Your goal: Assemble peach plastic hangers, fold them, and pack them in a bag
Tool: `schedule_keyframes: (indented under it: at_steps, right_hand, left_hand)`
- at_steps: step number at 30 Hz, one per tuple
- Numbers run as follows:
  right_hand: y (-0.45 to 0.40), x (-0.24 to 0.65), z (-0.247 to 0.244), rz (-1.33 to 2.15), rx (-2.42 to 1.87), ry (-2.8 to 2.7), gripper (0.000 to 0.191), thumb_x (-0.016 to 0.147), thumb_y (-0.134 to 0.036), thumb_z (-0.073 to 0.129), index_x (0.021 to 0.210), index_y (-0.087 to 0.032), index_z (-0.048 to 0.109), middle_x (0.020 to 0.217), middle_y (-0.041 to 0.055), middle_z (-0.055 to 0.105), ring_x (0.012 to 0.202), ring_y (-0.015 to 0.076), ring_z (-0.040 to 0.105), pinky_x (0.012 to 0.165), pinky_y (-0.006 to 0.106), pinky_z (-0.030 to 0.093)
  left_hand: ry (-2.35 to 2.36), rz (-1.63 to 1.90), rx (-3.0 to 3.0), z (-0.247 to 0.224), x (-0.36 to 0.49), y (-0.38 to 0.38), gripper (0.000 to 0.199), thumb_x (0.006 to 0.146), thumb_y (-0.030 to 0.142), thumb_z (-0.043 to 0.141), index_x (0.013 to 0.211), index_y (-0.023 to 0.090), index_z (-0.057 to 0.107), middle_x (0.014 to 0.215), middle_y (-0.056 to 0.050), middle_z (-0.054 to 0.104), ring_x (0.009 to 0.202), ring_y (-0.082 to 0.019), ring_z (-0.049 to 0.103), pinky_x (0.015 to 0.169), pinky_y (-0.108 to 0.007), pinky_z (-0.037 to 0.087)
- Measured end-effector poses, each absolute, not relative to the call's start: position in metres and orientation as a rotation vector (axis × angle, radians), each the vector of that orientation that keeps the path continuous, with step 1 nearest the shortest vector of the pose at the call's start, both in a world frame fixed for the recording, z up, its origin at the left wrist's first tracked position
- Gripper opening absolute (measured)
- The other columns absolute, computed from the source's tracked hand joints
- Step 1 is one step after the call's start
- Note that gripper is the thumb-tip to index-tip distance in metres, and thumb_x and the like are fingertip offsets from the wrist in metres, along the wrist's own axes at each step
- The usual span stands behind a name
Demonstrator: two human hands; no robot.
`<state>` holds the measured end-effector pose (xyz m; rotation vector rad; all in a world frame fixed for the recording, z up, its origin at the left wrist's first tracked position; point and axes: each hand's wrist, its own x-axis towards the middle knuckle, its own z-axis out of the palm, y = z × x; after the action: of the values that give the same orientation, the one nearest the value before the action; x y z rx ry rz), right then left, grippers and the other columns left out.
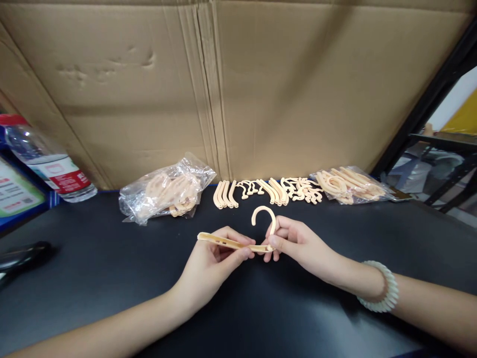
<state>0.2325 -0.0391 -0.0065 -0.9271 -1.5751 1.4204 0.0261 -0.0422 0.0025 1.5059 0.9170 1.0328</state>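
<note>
Above the dark table, my left hand [214, 266] pinches a beige plastic hanger arm [219, 240], a long slotted piece whose free end points left. A curved beige hanger hook [265, 211] rises from the arm's right end, and my right hand [294, 241] grips it at its base with thumb and fingers. The hook's lower end meets the arm there; my fingers partly cover the joint, so I cannot tell whether the two are locked together. A pale coiled bracelet [380, 287] circles my right wrist.
Loose hanger arms [225, 194] and small hook-like pieces [303, 189] lie along the back of the table [122, 278]. Clear bags of beige parts flank them, one left [167, 191] and one right [350, 184]. A bottle [55, 164] stands far left, before a cardboard wall [149, 89].
</note>
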Motion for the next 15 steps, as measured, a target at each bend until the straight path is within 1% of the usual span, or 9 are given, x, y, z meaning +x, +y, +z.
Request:
schedule_keyframes:
  at_steps: [5,10,13,15]
  right_hand:
    - [-0.0408,0.2309,-0.0081,1.373,-0.948,-1.576,0.033,0.084,-0.048,0.065,0.081,-0.019,0.05,0.067,-0.0001,0.064,0.06,0.0139,0.064,0.057,0.027,0.047]
    - [-0.0432,0.2294,-0.0077,1.342,-0.962,-1.565,0.034,0.083,-0.048,0.066,0.081,-0.02,0.048,0.066,-0.0006,0.064,0.057,0.012,0.061,0.056,0.026,0.048]
    - [-0.0435,0.2289,-0.0082,1.37,-0.938,-1.549,0.035,0.082,-0.05,0.067,0.08,-0.02,0.049,0.067,0.0002,0.064,0.057,0.0124,0.06,0.056,0.026,0.048]
    - [-0.044,0.2286,-0.0076,1.371,-0.915,-1.553,0.035,0.082,-0.05,0.067,0.08,-0.019,0.051,0.07,0.001,0.064,0.06,0.013,0.06,0.058,0.027,0.048]
  left_hand:
    - [0.893,1.003,1.479,0.0024,0.0262,-0.0439,0.016,0.076,0.03,0.076,0.08,0.017,0.068,0.082,-0.005,0.074,0.075,-0.02,0.072,0.072,-0.032,0.059]
    - [0.882,0.973,1.497,0.0038,0.0253,-0.045,0.015,0.077,0.031,0.076,0.08,0.017,0.069,0.08,-0.003,0.073,0.078,-0.019,0.071,0.074,-0.029,0.058]
    - [0.91,0.962,1.497,0.0052,0.0257,-0.0451,0.017,0.078,0.032,0.075,0.079,0.017,0.068,0.076,-0.003,0.072,0.075,-0.018,0.07,0.07,-0.027,0.058]
    - [0.936,0.964,1.454,0.0059,0.0263,-0.0442,0.02,0.076,0.033,0.076,0.078,0.016,0.067,0.074,-0.003,0.072,0.072,-0.018,0.07,0.069,-0.028,0.058]
